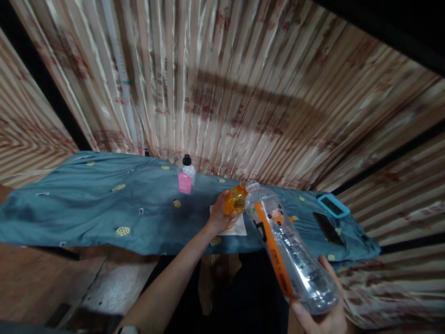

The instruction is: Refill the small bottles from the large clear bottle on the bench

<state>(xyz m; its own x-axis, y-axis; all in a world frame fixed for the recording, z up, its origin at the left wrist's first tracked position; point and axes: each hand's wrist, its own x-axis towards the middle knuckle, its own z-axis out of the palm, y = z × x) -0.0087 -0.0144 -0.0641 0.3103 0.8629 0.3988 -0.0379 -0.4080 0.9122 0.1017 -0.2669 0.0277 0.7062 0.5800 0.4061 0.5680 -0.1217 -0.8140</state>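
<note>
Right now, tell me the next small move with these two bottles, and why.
Probably tip the small orange bottle a little further. The left hand holds it mouth to mouth with the clear bottle, which the right hand holds tilted and which looks empty.

The scene is dim and warm-toned, lit from above and behind the camera. A broad soft shadow falls across the pleated curtain (243,93). Glare streaks the clear bottle (295,260). Wide-angle distortion bends lines near the edges, corners darken, and fine detail looks soft and noisy.
</note>
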